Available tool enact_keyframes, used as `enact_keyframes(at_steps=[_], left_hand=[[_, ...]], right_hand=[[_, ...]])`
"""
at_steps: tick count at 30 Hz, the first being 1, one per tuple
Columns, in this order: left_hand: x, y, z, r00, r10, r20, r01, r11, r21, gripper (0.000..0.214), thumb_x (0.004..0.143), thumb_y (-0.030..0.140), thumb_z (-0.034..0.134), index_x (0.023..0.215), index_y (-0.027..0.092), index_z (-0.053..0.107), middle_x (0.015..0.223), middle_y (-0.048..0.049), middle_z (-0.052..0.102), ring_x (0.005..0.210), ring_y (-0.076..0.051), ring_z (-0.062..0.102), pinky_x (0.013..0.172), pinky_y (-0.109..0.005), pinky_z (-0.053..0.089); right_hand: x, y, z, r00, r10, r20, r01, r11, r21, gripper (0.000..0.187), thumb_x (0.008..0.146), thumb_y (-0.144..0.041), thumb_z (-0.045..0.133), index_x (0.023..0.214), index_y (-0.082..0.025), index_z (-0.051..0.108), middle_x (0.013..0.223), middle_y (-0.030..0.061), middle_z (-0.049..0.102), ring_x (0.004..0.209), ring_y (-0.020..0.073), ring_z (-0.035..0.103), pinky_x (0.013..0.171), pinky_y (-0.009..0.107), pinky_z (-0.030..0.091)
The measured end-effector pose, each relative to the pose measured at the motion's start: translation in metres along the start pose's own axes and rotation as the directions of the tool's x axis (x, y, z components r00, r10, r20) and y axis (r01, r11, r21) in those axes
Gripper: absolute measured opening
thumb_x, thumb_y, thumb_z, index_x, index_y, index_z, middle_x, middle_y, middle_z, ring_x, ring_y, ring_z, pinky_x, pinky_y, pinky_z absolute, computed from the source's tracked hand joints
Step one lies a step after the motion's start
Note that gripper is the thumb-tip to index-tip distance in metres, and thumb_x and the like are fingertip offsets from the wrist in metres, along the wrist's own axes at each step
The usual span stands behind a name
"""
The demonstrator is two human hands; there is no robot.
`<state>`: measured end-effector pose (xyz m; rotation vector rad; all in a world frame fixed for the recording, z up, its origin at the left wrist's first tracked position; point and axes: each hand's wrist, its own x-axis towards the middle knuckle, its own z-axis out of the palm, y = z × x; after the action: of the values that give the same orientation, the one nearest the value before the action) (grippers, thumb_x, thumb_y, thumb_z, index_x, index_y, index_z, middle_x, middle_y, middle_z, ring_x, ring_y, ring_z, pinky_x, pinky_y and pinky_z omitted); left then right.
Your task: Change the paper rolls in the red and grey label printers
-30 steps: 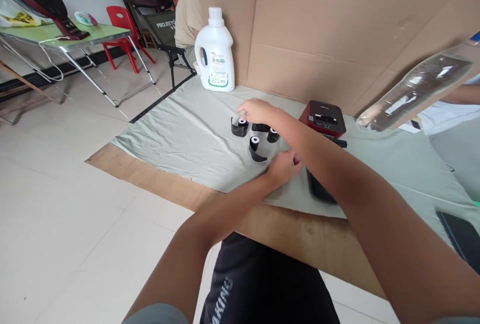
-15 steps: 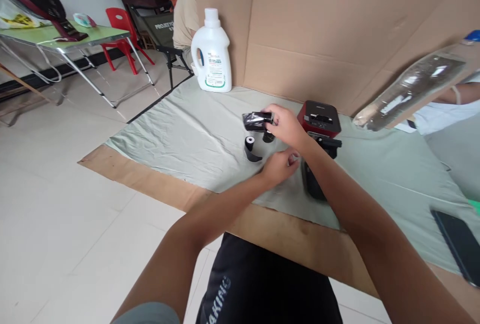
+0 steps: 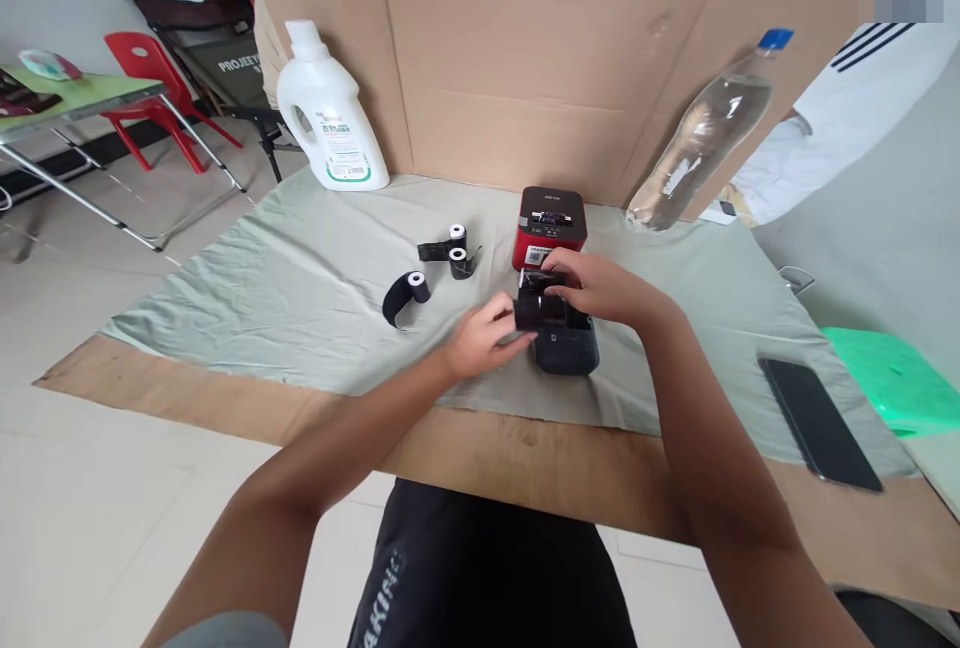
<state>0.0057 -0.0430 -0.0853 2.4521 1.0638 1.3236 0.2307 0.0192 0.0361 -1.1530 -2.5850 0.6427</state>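
Both my hands hold a black roll (image 3: 534,311) over the open front of a small red and black printer (image 3: 553,228) on the pale green cloth (image 3: 300,288). My left hand (image 3: 480,333) grips the roll's left end with curled fingers. My right hand (image 3: 604,288) closes over its top and right side. The printer's dark lid (image 3: 570,353) lies open toward me. Three more black rolls with white cores lie left of the printer: one (image 3: 409,293) nearer me and two (image 3: 454,253) behind it.
A white detergent jug (image 3: 326,118) stands at the back left against a cardboard wall (image 3: 525,78). A clear plastic bottle (image 3: 701,133) leans at the back right. A dark phone (image 3: 817,418) lies right. A person in a white sleeve (image 3: 832,118) is right; a green stool (image 3: 892,378) is nearby.
My right hand picked a black roll from the group and carried it right to the printer's open front. My left hand came up to grip it too. The view swung right.
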Motion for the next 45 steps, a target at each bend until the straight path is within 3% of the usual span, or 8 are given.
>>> enact_keyframes(at_steps=[5, 10, 18, 27, 31, 36, 41, 45], left_hand=[[-0.002, 0.008, 0.001, 0.974, 0.165, 0.154, -0.163, 0.986, -0.024, 0.022, 0.103, 0.032, 0.056, 0.109, 0.030, 0.077, 0.080, -0.0005, 0.058, 0.065, -0.012, 0.056, 0.063, -0.025, 0.045], [-0.002, 0.017, 0.007, 0.958, 0.174, 0.226, -0.173, 0.985, -0.026, 0.024, 0.103, 0.034, 0.055, 0.106, 0.033, 0.079, 0.071, -0.0001, 0.054, 0.060, -0.013, 0.053, 0.058, -0.027, 0.042], [-0.001, 0.020, 0.010, 0.954, 0.116, 0.278, -0.123, 0.992, 0.007, 0.030, 0.104, 0.038, 0.051, 0.103, 0.031, 0.080, 0.067, -0.0008, 0.053, 0.057, -0.014, 0.053, 0.055, -0.027, 0.040], [-0.001, 0.019, 0.011, 0.963, 0.068, 0.261, -0.061, 0.998, -0.033, 0.034, 0.106, 0.039, 0.046, 0.106, 0.029, 0.078, 0.068, -0.0003, 0.053, 0.059, -0.013, 0.054, 0.057, -0.026, 0.043], [-0.002, 0.018, 0.012, 0.967, 0.120, 0.226, -0.118, 0.993, -0.019, 0.029, 0.105, 0.034, 0.050, 0.104, 0.028, 0.079, 0.069, -0.0001, 0.056, 0.059, -0.012, 0.055, 0.055, -0.026, 0.039], [-0.003, 0.018, 0.012, 0.967, 0.157, 0.203, -0.161, 0.987, 0.003, 0.028, 0.105, 0.030, 0.051, 0.103, 0.027, 0.079, 0.069, 0.0001, 0.058, 0.058, -0.012, 0.055, 0.054, -0.026, 0.037], [-0.002, 0.019, 0.012, 0.968, 0.087, 0.235, -0.095, 0.995, 0.022, 0.033, 0.106, 0.036, 0.047, 0.104, 0.027, 0.079, 0.067, 0.0000, 0.058, 0.057, -0.012, 0.056, 0.056, -0.026, 0.041], [-0.001, 0.025, 0.022, 0.986, 0.109, 0.130, -0.117, 0.991, 0.059, 0.031, 0.106, 0.032, 0.049, 0.103, 0.025, 0.080, 0.066, -0.0002, 0.062, 0.056, -0.011, 0.057, 0.055, -0.026, 0.042]], right_hand=[[-0.002, 0.024, -0.006, 0.994, 0.106, 0.042, -0.098, 0.981, -0.167, 0.021, 0.092, -0.026, 0.059, 0.109, -0.018, 0.067, 0.118, 0.0115, 0.069, 0.096, 0.0250, 0.065, 0.081, 0.035, 0.047], [-0.004, 0.034, -0.003, 0.973, 0.185, 0.140, -0.154, 0.966, -0.209, 0.018, 0.091, -0.021, 0.061, 0.106, -0.018, 0.070, 0.114, 0.0096, 0.072, 0.098, 0.0247, 0.066, 0.078, 0.033, 0.046], [0.000, 0.013, 0.014, 0.921, 0.344, 0.184, -0.271, 0.904, -0.331, 0.017, 0.085, -0.009, 0.061, 0.098, -0.019, 0.066, 0.101, 0.0094, 0.074, 0.086, 0.0237, 0.066, 0.065, 0.031, 0.041], [0.001, -0.022, 0.039, 0.895, 0.444, 0.030, -0.365, 0.772, -0.521, 0.028, 0.092, -0.008, 0.052, 0.107, -0.016, 0.074, 0.113, 0.0231, 0.071, 0.091, 0.0304, 0.071, 0.069, 0.036, 0.044], [-0.001, -0.016, 0.026, 0.927, 0.368, -0.065, -0.355, 0.811, -0.465, 0.019, 0.094, -0.018, 0.059, 0.109, -0.020, 0.071, 0.112, 0.0168, 0.073, 0.095, 0.0311, 0.069, 0.069, 0.036, 0.044], [0.000, -0.002, 0.013, 0.931, 0.268, -0.249, -0.349, 0.854, -0.386, 0.031, 0.097, -0.018, 0.052, 0.125, -0.018, 0.065, 0.130, 0.0163, 0.066, 0.102, 0.0319, 0.066, 0.068, 0.037, 0.043], [-0.008, -0.001, 0.011, 0.965, 0.217, -0.149, -0.257, 0.898, -0.359, 0.022, 0.089, -0.013, 0.059, 0.107, -0.020, 0.068, 0.120, 0.0135, 0.067, 0.091, 0.0289, 0.065, 0.071, 0.037, 0.042], [-0.016, -0.007, 0.007, 0.975, 0.224, 0.001, -0.212, 0.922, -0.324, 0.024, 0.083, -0.008, 0.061, 0.100, -0.022, 0.067, 0.107, 0.0106, 0.070, 0.085, 0.0260, 0.064, 0.069, 0.035, 0.041]])
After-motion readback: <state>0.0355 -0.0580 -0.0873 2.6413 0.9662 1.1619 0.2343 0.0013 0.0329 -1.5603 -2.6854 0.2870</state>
